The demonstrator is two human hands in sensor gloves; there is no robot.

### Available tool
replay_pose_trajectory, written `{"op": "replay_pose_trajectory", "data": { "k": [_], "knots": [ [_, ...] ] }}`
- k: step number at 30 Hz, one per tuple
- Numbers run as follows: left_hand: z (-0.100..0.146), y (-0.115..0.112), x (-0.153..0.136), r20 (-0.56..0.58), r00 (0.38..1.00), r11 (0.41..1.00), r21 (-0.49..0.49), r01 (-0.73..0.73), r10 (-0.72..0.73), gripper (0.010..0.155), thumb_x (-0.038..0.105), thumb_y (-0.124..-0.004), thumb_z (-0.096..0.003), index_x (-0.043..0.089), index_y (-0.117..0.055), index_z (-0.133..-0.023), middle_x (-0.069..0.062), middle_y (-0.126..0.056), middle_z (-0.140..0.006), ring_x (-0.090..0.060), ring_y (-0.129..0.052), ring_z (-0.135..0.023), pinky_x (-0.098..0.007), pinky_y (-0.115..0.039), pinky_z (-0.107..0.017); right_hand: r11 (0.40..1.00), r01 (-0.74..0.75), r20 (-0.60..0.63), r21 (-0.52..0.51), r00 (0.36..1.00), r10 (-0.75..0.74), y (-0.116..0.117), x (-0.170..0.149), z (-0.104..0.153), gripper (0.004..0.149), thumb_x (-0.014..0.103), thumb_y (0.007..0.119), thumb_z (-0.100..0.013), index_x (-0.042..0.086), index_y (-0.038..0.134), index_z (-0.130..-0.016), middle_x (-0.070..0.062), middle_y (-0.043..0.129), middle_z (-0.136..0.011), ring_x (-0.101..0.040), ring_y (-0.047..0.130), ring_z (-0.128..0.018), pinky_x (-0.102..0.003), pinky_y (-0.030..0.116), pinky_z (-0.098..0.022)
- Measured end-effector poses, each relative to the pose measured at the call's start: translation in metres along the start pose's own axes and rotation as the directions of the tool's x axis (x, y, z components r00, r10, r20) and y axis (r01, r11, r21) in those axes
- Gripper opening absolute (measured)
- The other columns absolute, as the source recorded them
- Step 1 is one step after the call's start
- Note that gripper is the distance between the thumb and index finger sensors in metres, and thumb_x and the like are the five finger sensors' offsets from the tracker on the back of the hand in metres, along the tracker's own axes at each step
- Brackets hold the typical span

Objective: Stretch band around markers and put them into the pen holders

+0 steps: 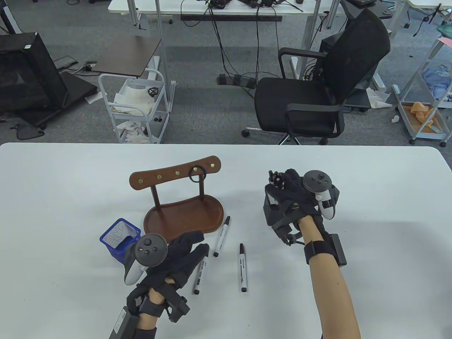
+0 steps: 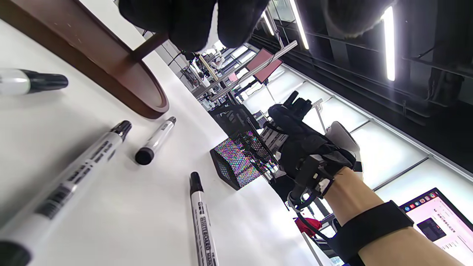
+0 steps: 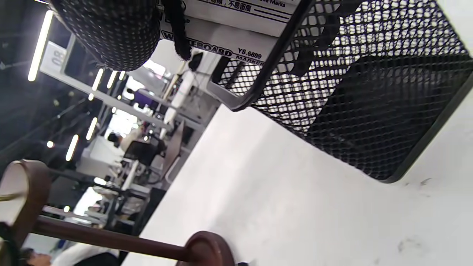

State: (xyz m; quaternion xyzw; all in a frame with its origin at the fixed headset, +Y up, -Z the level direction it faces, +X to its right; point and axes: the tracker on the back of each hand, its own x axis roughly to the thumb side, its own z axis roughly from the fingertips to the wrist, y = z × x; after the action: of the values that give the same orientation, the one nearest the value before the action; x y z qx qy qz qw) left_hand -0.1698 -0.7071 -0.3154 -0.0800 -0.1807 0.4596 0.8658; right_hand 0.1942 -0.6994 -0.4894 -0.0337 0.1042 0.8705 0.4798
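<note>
Above black mesh holder (image 1: 273, 208), banded markers (image 1: 276, 177) in right fingers (image 1: 290, 180)

On the white table (image 1: 53, 183), the brown wooden hook stand with its oval tray (image 1: 183, 215) sits mid-table, a black band (image 1: 196, 174) hanging on its top rail. The blue mesh pen holder (image 1: 119, 238) is just left of the tray, nearer my edge. Three white whiteboard markers with black caps (image 1: 243, 267) lie in front of the tray. The black mesh pen holder (image 1: 273, 208) stands well right, with my right hand (image 1: 300, 197) at it and bundled markers (image 1: 277, 177) in it.
</note>
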Motion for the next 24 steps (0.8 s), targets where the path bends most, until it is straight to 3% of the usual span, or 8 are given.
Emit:
{"op": "replay_pose_trajectory", "data": {
  "k": [7, 13, 14, 15, 18, 24],
  "knots": [
    [0.000, 0.001, -0.001, -0.001, 1.000, 1.000, 0.002, -0.003, 0.003, 0.078, 0.059, -0.059, -0.0609, 0.002, -0.050, -0.114, -0.034, -0.053, -0.120, -0.062, -0.042, -0.108, -0.081, -0.030, -0.072, 0.993, -0.111, -0.017, -0.038, 0.994, 0.111, 0.006, 0.004, 0.001, 0.038, 0.041, 0.084, -0.054, 0.038, 0.070, -0.089, -0.003, 0.028, -0.124, -0.037, 0.001, -0.107, -0.066, -0.004, -0.064],
    [0.000, 0.001, -0.001, 0.000, 1.000, 1.000, -0.001, -0.002, 0.002, 0.079, 0.060, -0.059, -0.0606, 0.002, -0.050, -0.114, -0.034, -0.052, -0.121, -0.062, -0.042, -0.108, -0.081, -0.030, -0.072, 0.970, -0.233, -0.085, -0.073, 0.970, 0.227, 0.011, 0.008, -0.001, 0.036, 0.032, 0.084, -0.057, 0.021, 0.072, -0.089, -0.008, 0.036, -0.121, -0.039, 0.014, -0.108, -0.066, 0.009, -0.072],
    [0.000, 0.001, -0.001, 0.000, 1.000, 1.000, 0.000, -0.004, 0.004, 0.079, 0.060, -0.060, -0.0606, 0.002, -0.050, -0.114, -0.034, -0.052, -0.121, -0.062, -0.042, -0.108, -0.081, -0.030, -0.072, 0.966, -0.247, -0.087, -0.076, 0.967, 0.240, 0.011, 0.009, 0.000, 0.043, 0.032, 0.085, -0.057, 0.015, 0.069, -0.093, -0.009, 0.034, -0.121, -0.040, 0.016, -0.108, -0.067, 0.011, -0.073],
    [0.000, 0.001, -0.001, 0.002, 1.000, 1.000, 0.001, -0.004, 0.004, 0.079, 0.060, -0.060, -0.0605, 0.002, -0.050, -0.114, -0.034, -0.052, -0.121, -0.062, -0.042, -0.108, -0.081, -0.030, -0.072, 0.964, -0.256, -0.079, -0.073, 0.965, 0.251, 0.012, 0.010, 0.000, 0.049, 0.032, 0.087, -0.056, 0.020, 0.063, -0.097, -0.009, 0.035, -0.121, -0.040, 0.018, -0.108, -0.067, 0.013, -0.073],
    [0.000, 0.001, -0.001, 0.004, 1.000, 1.000, 0.004, -0.004, 0.004, 0.080, 0.060, -0.060, -0.0604, 0.002, -0.050, -0.114, -0.034, -0.052, -0.121, -0.062, -0.042, -0.108, -0.081, -0.030, -0.072, 0.961, -0.267, -0.062, -0.071, 0.963, 0.262, 0.011, 0.014, 0.001, 0.068, 0.035, 0.090, -0.053, 0.021, 0.049, -0.106, -0.010, 0.033, -0.122, -0.040, 0.019, -0.108, -0.068, 0.014, -0.074],
    [0.000, 0.001, -0.001, 0.006, 1.000, 1.000, 0.004, 0.001, -0.001, 0.080, 0.060, -0.060, -0.0604, 0.002, -0.049, -0.114, -0.034, -0.051, -0.121, -0.062, -0.041, -0.108, -0.081, -0.029, -0.072, 0.960, -0.266, -0.044, -0.091, 0.964, 0.263, 0.005, 0.019, 0.008, 0.079, 0.038, 0.090, -0.051, 0.022, 0.040, -0.110, -0.010, 0.031, -0.123, -0.040, 0.021, -0.110, -0.067, 0.017, -0.076]
  ]
}}
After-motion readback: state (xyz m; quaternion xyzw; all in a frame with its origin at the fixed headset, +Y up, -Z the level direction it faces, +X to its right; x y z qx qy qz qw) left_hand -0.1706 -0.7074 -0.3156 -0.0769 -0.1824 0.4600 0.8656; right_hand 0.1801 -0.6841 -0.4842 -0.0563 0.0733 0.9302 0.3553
